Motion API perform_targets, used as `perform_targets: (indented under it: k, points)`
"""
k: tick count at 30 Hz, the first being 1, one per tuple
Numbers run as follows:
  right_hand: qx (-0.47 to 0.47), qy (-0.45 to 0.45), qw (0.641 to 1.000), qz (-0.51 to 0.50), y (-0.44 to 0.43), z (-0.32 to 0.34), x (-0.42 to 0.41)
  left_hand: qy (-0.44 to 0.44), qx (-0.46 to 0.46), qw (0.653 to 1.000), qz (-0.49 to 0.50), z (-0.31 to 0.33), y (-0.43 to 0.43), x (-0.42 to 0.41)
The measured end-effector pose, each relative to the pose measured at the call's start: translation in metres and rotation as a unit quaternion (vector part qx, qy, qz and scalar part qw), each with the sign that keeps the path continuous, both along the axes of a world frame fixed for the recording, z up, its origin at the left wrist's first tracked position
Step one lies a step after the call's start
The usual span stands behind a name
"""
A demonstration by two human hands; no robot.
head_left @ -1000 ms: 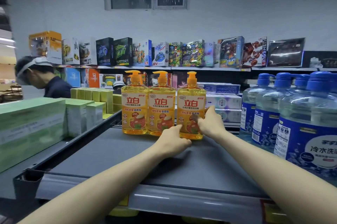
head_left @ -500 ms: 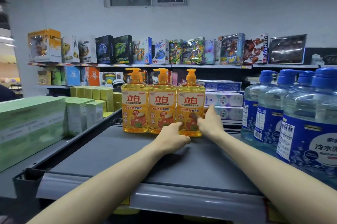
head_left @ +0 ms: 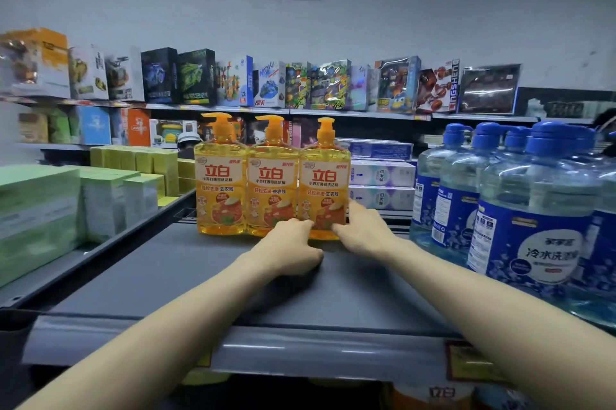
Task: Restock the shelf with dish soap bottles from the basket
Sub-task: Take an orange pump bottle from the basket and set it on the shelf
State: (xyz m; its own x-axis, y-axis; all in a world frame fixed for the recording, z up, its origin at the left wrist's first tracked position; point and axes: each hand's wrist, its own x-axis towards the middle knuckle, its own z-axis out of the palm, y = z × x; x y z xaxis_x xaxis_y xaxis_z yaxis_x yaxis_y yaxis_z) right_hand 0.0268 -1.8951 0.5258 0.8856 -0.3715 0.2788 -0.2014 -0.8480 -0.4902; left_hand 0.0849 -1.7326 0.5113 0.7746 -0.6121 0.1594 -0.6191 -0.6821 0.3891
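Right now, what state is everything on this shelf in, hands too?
Left soap bottle: upright, pump on.
Middle soap bottle: upright, touching both neighbours.
Right soap bottle: upright, held low.
Left hand: against bottle bases, fingers hidden.
Right hand: grips that bottle's lower corner.
Blue-capped jugs: upright, capped.

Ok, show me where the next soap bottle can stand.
Bare shelf runs in front of the three soap bottles, from the left rail to the jugs. A narrower gap lies between the right bottle and the jugs, but the right hand grips that bottle there. The bottles and jugs stand packed.
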Motion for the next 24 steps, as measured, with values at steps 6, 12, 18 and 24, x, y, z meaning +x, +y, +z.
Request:
perform_targets:
  k: [6,12,18,24]
  points:
    - [-0.090,0.062,0.994,0.021,0.003,0.012,-0.041,-0.022,0.034,0.999,0.035,0.016,0.007,-0.031]
    - [-0.127,0.074,0.985,0.086,0.007,0.021,-0.098,-0.023,0.055,0.997,0.049,0.040,-0.001,-0.083]
    - [-0.130,0.067,0.980,0.136,-0.014,0.032,-0.178,-0.039,0.075,0.994,0.063,0.057,-0.015,-0.160]
    - [-0.128,0.026,0.982,0.137,-0.064,0.029,-0.285,-0.104,0.062,0.991,0.053,0.054,-0.059,-0.268]
